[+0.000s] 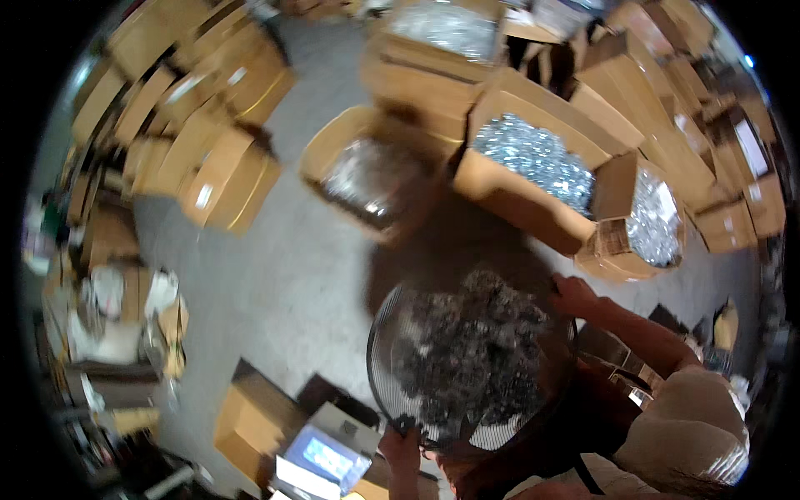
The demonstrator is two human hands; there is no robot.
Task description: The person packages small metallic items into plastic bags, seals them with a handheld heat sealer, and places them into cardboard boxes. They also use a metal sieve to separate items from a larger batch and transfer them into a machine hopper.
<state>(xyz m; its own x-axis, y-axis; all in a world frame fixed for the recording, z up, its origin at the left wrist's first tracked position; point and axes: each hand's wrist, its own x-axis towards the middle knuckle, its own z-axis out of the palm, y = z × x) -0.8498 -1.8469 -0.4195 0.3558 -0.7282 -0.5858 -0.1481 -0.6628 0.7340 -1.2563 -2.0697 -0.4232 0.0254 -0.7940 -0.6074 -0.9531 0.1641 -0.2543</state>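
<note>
A round dark basket (pixel 374 360) with a ribbed, mesh-like wall is held up in front of me. Inside it lies a loose heap of small dark grey pieces (pixel 471 354); their kind is too blurred to make out. My left hand (pixel 402 447) is closed on the near-left rim. At the far-right rim, my right hand (pixel 575 297) is closed too, its arm reaching around the right side. The basket hides part of the floor beneath it.
Beyond the basket stand an open carton of shiny silvery pieces (pixel 533 156), a smaller carton (pixel 606 242), and a carton with clear plastic inside (pixel 321 158). Cartons (pixel 229 179) are stacked at left. A box and a lit screen (pixel 329 458) sit near front. Grey floor (pixel 283 292) lies between.
</note>
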